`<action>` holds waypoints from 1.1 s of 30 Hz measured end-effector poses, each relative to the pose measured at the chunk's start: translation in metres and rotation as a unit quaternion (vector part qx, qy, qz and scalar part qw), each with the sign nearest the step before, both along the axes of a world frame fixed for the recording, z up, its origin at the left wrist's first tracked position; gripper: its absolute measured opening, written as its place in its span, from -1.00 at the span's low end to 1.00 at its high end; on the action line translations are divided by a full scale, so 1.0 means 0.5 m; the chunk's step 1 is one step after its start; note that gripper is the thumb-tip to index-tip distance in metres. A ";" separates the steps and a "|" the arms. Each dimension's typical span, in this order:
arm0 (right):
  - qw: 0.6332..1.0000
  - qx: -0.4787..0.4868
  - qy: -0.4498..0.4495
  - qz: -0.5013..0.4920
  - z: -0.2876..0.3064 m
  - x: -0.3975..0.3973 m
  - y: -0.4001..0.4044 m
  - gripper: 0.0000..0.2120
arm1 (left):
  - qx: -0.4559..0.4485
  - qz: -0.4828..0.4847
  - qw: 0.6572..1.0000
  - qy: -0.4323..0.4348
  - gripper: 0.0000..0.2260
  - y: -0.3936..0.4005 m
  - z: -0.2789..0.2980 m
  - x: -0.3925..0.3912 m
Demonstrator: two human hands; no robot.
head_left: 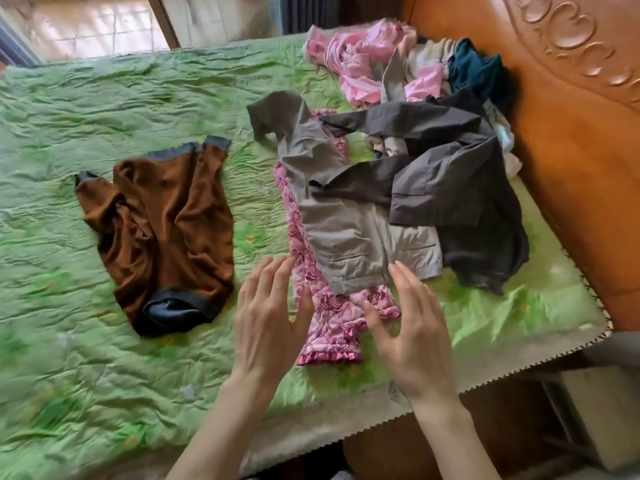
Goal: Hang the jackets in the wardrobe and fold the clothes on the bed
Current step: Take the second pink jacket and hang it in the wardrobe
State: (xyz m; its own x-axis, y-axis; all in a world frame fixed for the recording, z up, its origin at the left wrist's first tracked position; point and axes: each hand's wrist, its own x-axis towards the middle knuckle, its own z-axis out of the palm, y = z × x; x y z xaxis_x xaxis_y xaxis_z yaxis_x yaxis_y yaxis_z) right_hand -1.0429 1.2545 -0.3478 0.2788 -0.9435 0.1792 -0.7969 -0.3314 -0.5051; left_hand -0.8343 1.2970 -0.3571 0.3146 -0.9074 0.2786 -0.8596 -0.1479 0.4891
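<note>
Seen from above, two bare hands reach forward over the near edge of a bed. The left hand (268, 317) has its fingers spread wide and holds nothing; its fingertips lie at the left edge of a pink rose-patterned quilted garment (327, 306). The right hand (414, 327) is also spread and empty, its thumb over the pink garment's frilled hem and its fingertips at the lower edge of a light grey jacket (346, 216). Whether either hand actually presses the cloth cannot be told. The grey jacket lies flat on top of the pink garment, one sleeve stretching away toward the far side. To the left, well apart, a brown sweater with dark grey cuffs (166, 223) lies crumpled on the wrinkled green bedspread (69, 133). To the right of the grey jacket, a dark grey jacket (450, 188) lies over its upper part, one sleeve crossing it. Farther back, near the padded orange headboard (571, 150), sits a loose heap of pink, beige and dark teal clothes (398, 64). Beyond the bed's far edge is a sunlit tiled floor (97, 29).
</note>
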 end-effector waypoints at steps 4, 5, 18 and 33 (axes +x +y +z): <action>0.999 0.014 0.036 -0.011 -0.149 0.022 -0.032 -0.38 | 0.021 0.011 0.999 0.033 -0.56 -0.032 -0.143 0.013; 0.999 0.021 0.045 -0.019 -0.190 0.026 -0.036 -0.38 | 0.027 0.013 0.999 0.043 -0.56 -0.040 -0.180 0.016; 0.960 0.203 0.164 -0.105 -0.616 0.029 -0.095 0.03 | 0.168 0.066 0.971 0.155 -0.49 -0.095 -0.601 0.065; 0.985 0.090 0.137 -0.056 -0.690 0.112 -0.051 -0.94 | 0.229 0.104 0.900 0.356 -0.31 -0.107 -0.751 0.016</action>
State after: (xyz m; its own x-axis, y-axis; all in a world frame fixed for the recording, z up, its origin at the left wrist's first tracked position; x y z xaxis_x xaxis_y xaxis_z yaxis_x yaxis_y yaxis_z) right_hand -0.9871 1.2290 -0.6930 0.1865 -0.9805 -0.0615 -0.9376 -0.1589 -0.3094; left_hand -0.8266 1.2435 -0.7325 0.4422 -0.7766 -0.4488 -0.2834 -0.5957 0.7516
